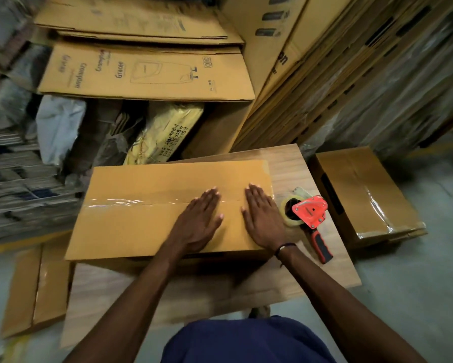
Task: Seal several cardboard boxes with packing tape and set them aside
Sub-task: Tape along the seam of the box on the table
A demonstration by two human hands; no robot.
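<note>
The cardboard box [167, 208] lies on the tabletop [293, 163], a strip of clear tape [110, 203] along its seam. Both hands, left [198, 221] and right [263, 218], press flat on it with fingers straight, holding nothing. It looks stiff and probably light; its short ends seem the best hold. The tape dispenser [308, 214] sits just right of the box; beyond that, a sealed box [361, 195] on the floor

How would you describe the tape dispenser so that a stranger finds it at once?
Look at the wooden table. Right of the box under both hands lies the tape dispenser. It alone is bright red, with a black handle.
</note>
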